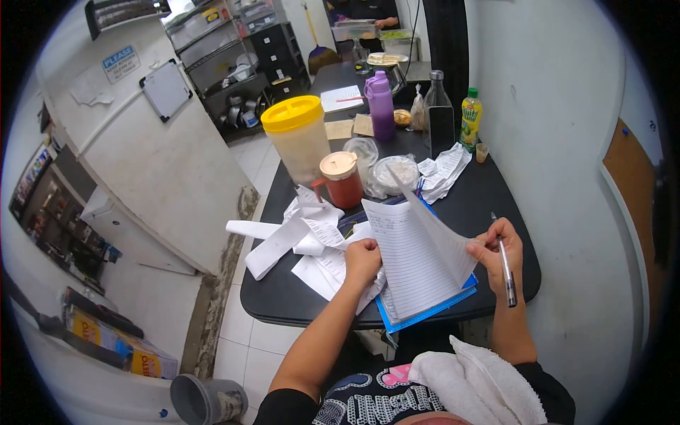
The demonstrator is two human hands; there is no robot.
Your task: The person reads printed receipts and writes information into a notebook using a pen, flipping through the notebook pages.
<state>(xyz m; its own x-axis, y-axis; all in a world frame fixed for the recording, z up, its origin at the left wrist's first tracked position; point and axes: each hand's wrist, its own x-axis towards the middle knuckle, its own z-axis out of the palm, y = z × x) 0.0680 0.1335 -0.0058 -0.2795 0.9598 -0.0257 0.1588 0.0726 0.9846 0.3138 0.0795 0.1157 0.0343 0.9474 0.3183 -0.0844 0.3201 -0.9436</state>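
Note:
A lined notebook [411,265] lies open on a blue folder [432,310] near the table's front edge, with some handwriting at the top of its left side. My right hand [501,253] pinches the edge of a raised page [445,241] between thumb and finger. That same hand also holds a pen [506,273], which points down and away from the page. At the notebook's left edge, my left hand [363,262] is closed in a loose fist over printed receipts [322,237]; whatever its fingers hold is hidden.
On the black table [489,191] stand a red-filled pitcher [341,180], a yellow-lidded container [296,138], a purple bottle [380,106], a glass bottle [435,92] and a green-capped drink bottle [470,117]. Crumpled papers [445,172] lie behind the notebook. A wall runs along the right. Another person [375,14] is at the far end.

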